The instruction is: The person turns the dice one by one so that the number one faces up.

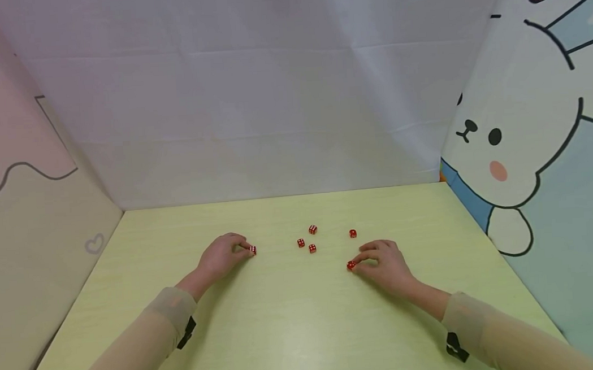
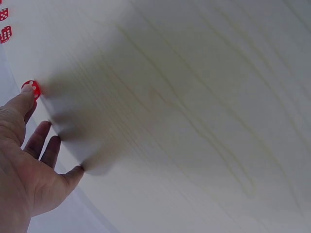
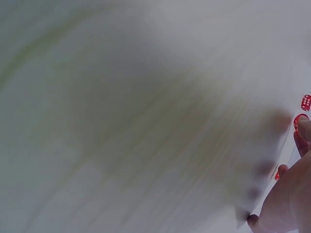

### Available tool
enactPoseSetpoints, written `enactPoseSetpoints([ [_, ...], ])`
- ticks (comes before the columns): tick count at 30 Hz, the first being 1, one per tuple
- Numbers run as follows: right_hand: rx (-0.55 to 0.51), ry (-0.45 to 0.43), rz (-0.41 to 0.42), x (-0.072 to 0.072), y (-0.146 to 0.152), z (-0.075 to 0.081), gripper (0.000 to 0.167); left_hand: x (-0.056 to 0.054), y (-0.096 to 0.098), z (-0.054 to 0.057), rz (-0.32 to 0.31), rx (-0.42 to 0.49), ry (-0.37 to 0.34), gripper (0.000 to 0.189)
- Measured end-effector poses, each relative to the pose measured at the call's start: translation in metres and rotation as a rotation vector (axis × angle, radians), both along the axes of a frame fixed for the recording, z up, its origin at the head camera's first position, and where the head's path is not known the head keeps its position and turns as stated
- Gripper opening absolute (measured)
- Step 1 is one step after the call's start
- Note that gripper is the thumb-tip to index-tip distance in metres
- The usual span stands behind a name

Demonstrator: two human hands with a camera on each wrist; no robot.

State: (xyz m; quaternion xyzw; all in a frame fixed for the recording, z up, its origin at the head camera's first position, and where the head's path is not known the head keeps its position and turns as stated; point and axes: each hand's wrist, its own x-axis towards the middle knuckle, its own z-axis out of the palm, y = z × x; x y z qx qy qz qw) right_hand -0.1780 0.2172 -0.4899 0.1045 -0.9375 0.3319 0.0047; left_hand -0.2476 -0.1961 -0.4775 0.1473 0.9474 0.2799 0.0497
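Observation:
My left hand pinches a red die with white pips between thumb and finger at the left of the table. In the left wrist view that die shows at the thumb tip, while the other fingers spread toward the tabletop. Nearer the front right, my right hand pinches another red die. Only part of this die shows in the right wrist view, the thumb covering the rest. Between the hands sit three more dice: a back one, a left one and a front one.
A further red die lies just beyond my right fingers. The pale yellow table meets a white cloth backdrop at the back. Printed panels stand at both sides, with a cartoon rabbit on the right one.

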Motion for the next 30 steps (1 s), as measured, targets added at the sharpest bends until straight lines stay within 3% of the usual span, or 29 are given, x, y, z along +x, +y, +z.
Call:
enactPoseSetpoints([
  [30, 0.067, 0.094, 0.003, 0.0019, 0.0029, -0.0059, 0.008, -0.0004, -0.0003, 0.0002, -0.005, -0.005, -0.022, 0.019],
])
